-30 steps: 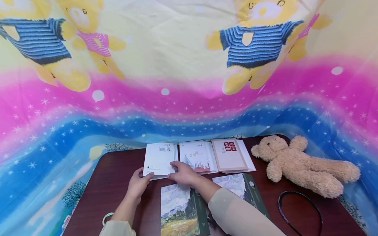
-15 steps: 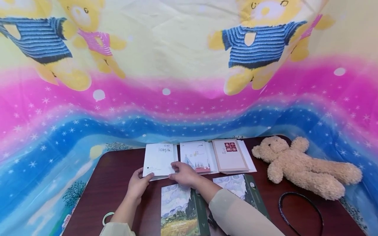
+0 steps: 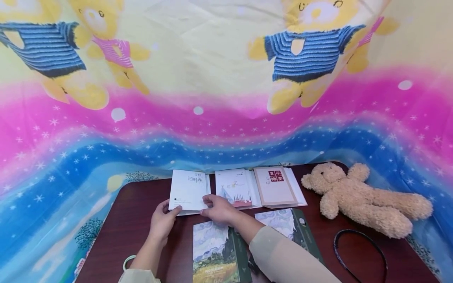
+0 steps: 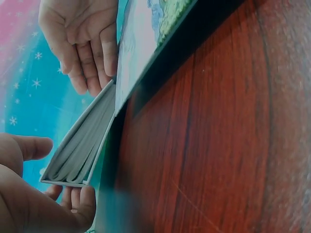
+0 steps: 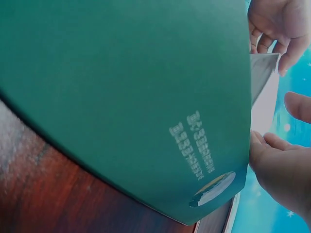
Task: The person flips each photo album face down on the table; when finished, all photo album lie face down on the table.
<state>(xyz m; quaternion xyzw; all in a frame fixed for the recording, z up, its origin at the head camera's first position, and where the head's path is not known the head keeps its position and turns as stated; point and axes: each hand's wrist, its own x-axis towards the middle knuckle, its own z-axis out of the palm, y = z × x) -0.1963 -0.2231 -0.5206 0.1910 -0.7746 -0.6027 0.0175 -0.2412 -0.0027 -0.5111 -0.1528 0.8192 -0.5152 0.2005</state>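
Observation:
A white photo album (image 3: 187,188) lies at the left end of a row of three at the back of the table. My left hand (image 3: 162,222) grips its near left corner, thumb on the cover, fingers at the side and underneath. In the left wrist view the page edges (image 4: 80,141) show between the covers, with that thumb raised above. Beside the near right corner is my right hand (image 3: 221,210), its fingers extended at the edge (image 5: 262,109). The middle album (image 3: 235,188), with a tent drawing, and a beige one (image 3: 276,188) complete the row.
Two green-spined albums with painted covers lie nearer: one in front (image 3: 214,251), another (image 3: 276,222) partly under the right sleeve. A teddy bear (image 3: 364,200) and a dark hoop (image 3: 334,245) are on the right. A printed cloth (image 3: 219,129) hangs behind the table (image 3: 120,220).
The white album's left side has shifted slightly left and tilted, widening its gap from the middle album. The left hand moved left with it; the right hand stayed almost still.

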